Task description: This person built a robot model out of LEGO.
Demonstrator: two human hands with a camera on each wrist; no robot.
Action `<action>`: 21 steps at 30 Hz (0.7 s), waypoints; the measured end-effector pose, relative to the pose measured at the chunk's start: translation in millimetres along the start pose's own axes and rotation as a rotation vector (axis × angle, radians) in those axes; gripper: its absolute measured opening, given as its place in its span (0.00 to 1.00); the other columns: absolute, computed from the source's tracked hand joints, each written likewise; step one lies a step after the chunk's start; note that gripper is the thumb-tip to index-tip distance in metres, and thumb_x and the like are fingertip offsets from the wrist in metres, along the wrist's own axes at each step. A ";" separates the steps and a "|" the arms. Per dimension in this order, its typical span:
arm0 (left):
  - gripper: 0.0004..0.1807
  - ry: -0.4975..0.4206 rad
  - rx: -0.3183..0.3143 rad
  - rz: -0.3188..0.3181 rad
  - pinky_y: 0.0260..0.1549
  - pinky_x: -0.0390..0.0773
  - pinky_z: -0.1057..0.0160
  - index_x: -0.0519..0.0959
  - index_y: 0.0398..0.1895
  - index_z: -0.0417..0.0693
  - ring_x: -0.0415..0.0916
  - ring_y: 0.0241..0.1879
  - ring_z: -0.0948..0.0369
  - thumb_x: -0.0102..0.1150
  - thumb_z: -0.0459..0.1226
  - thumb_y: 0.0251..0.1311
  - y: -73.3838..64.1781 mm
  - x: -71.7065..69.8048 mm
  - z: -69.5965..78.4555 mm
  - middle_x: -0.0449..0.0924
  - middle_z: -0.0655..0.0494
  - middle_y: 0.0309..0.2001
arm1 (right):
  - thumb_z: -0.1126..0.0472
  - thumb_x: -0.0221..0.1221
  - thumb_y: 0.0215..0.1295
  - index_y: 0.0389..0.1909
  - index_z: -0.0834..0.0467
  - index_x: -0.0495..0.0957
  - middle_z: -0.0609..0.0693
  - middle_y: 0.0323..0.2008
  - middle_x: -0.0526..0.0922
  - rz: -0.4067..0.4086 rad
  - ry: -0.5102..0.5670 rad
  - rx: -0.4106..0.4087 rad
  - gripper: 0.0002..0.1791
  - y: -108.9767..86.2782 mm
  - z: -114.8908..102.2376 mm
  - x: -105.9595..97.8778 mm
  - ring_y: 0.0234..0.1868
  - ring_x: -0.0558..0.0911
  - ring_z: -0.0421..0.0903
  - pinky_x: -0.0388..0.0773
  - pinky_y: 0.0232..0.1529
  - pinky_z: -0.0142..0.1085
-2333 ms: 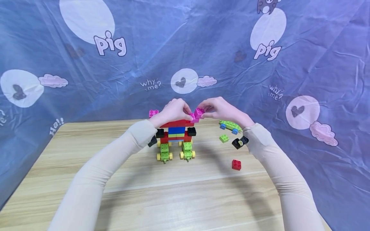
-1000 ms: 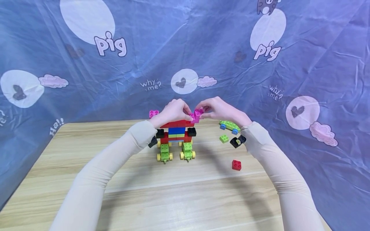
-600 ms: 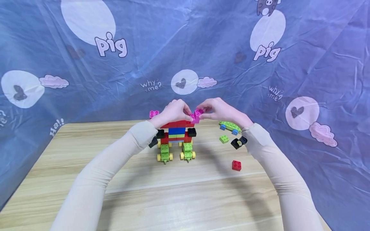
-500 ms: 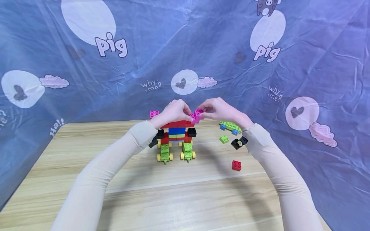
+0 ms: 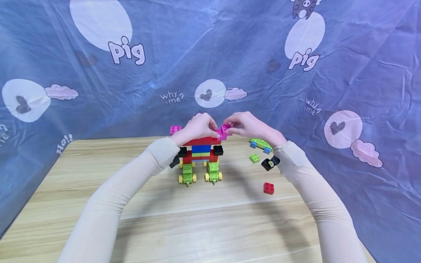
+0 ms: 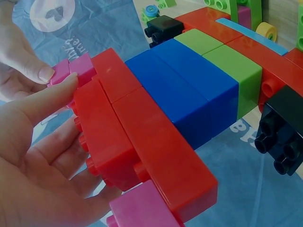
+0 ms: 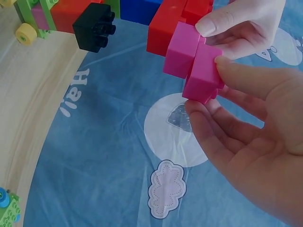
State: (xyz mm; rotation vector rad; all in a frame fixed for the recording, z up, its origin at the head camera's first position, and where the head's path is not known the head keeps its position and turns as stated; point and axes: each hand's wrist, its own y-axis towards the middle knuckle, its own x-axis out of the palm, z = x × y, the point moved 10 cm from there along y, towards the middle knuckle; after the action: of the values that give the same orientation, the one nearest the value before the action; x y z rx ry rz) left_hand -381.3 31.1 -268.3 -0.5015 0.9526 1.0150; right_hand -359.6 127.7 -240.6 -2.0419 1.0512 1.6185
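Note:
In the head view, a toy building-brick figure stands on the table, with a red brick row (image 5: 201,141) near its top and a blue middle (image 5: 201,148). My left hand (image 5: 198,125) pinches a lower pink brick (image 7: 181,52) at the row's right end, its thumb on the brick's side. My right hand (image 5: 248,126) pinches an upper pink brick (image 7: 204,71) between thumb and fingers. The two pink bricks touch, offset sideways, as the right wrist view shows. Whether their studs are fully pressed together cannot be told. Another pink brick (image 5: 175,129) sits at the row's left end.
Black bricks (image 5: 218,150) stick out at the figure's sides, above green wheeled feet (image 5: 213,171). To the right lie a green wheeled base (image 5: 261,143), a green brick (image 5: 254,158), a black piece (image 5: 270,163) and a red brick (image 5: 268,188). A blue cloth (image 5: 184,65) hangs behind the table.
Since the earliest frame the upper pink brick has moved slightly left and closer against the lower one. Both hands keep their grips and have barely moved over the last half second.

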 end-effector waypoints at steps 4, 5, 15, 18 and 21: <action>0.16 -0.004 -0.003 -0.003 0.50 0.83 0.56 0.88 0.45 0.48 0.83 0.46 0.56 0.71 0.45 0.57 -0.6 0.2 -0.7 0.89 0.52 0.44 | 0.65 0.64 0.64 0.50 0.65 0.82 0.61 0.44 0.85 0.000 -0.006 0.005 0.15 0.8 0.8 0.8 0.42 0.85 0.53 0.85 0.48 0.48; 0.16 -0.004 -0.004 -0.003 0.50 0.83 0.56 0.88 0.45 0.48 0.83 0.46 0.56 0.71 0.45 0.57 -0.4 0.2 -1.0 0.89 0.52 0.44 | 0.65 0.64 0.64 0.50 0.65 0.82 0.61 0.43 0.85 -0.001 -0.007 0.007 0.14 1.2 0.9 1.1 0.42 0.85 0.53 0.85 0.48 0.48; 0.16 0.004 -0.021 0.000 0.51 0.83 0.57 0.88 0.44 0.48 0.83 0.46 0.57 0.71 0.46 0.56 0.4 -1.4 -1.7 0.89 0.52 0.44 | 0.61 0.66 0.63 0.50 0.64 0.83 0.58 0.44 0.86 0.008 0.034 0.042 0.16 -1.4 7.8 -0.8 0.43 0.85 0.51 0.85 0.49 0.45; 0.15 -0.001 -0.021 -0.003 0.51 0.83 0.56 0.88 0.44 0.48 0.83 0.46 0.57 0.71 0.45 0.56 0.5 -1.3 -0.8 0.89 0.52 0.44 | 0.61 0.67 0.63 0.49 0.63 0.83 0.57 0.44 0.87 0.015 0.062 0.068 0.16 -4.8 13.8 -2.9 0.42 0.86 0.49 0.86 0.49 0.45; 0.15 -0.006 -0.018 -0.005 0.50 0.83 0.57 0.88 0.44 0.48 0.83 0.46 0.57 0.71 0.45 0.56 0.5 -1.3 0.2 0.89 0.52 0.44 | 0.61 0.66 0.63 0.49 0.62 0.83 0.56 0.42 0.88 0.019 0.070 0.097 0.15 -7.8 19.1 -4.1 0.41 0.86 0.48 0.86 0.48 0.43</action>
State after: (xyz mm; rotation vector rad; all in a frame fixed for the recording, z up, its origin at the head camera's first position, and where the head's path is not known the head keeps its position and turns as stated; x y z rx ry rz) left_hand -381.9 30.9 -267.1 -0.5146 0.9371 1.0211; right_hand -367.6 146.9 -243.9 -2.0433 1.1538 1.4846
